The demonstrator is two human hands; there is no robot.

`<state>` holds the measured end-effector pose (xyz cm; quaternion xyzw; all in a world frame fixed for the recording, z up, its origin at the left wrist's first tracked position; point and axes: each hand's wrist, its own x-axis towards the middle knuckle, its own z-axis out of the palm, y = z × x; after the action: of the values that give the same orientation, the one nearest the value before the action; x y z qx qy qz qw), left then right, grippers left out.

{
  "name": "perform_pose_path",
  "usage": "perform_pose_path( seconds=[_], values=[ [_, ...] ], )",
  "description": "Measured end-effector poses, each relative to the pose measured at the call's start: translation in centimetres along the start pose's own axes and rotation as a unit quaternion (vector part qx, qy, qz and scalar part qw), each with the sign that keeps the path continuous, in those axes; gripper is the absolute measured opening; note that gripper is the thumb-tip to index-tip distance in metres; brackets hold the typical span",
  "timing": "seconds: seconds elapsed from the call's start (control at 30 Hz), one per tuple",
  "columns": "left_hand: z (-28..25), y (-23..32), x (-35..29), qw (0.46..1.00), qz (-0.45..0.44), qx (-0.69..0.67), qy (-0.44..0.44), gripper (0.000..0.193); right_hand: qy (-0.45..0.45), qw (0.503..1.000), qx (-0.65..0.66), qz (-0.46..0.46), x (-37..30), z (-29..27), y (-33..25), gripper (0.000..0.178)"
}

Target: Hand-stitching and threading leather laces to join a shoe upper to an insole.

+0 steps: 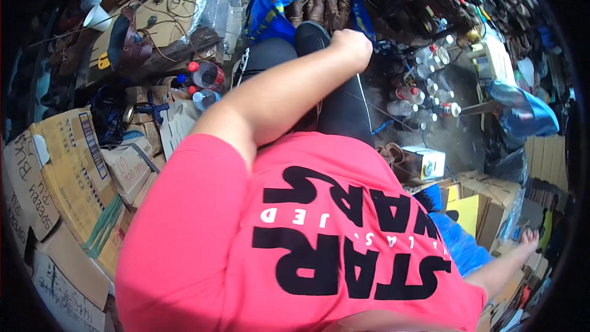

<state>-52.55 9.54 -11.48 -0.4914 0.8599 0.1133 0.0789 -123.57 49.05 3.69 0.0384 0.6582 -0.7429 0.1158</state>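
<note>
My left hand (352,51) is curled into a fist above my knee, with the forearm crossing over my thighs. Its palm side is turned away, so whatever it may hold is hidden. Just beyond it stands a blue bag (265,15) with several brown leather boots (316,3) inside. Far out to the right, my right hand (529,240) reaches past cardboard pieces (490,221). It looks small there, with fingers stretched out and nothing visible in them.
Several plastic bottles (409,94) stand on the floor at the right, near a metal can (430,163). More bottles (206,75) are left of my legs. Cardboard boxes (74,160) crowd the left side. A brown leather piece (126,40) lies at the upper left.
</note>
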Motion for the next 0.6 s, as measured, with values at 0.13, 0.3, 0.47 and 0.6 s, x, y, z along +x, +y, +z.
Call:
perform_pose_path(
  seconds=[0.13, 0.3, 0.47, 0.6],
  values=[
    [5.1, -5.7, 0.4, 0.994, 0.040, -0.088, 0.058, 0.022, -0.192, 0.978, -0.083, -0.024, 3.5, -6.0, -19.8, 0.013],
    [6.0, -8.2, -4.8, 0.917, 0.205, -0.293, 0.174, 0.016, -0.070, 0.966, -0.234, -0.085, 1.0, -3.5, -22.8, 0.013],
    [0.5, -8.5, -15.5, 0.915, 0.100, -0.366, 0.141, 0.017, -0.335, 0.670, -0.500, -0.434, -8.6, 13.0, 6.9, 0.045],
    [3.9, -12.3, -18.9, 0.942, 0.117, -0.288, 0.128, 0.014, -0.465, 0.743, -0.433, -0.212, -33.2, 27.0, 19.6, 0.032]
  ],
)
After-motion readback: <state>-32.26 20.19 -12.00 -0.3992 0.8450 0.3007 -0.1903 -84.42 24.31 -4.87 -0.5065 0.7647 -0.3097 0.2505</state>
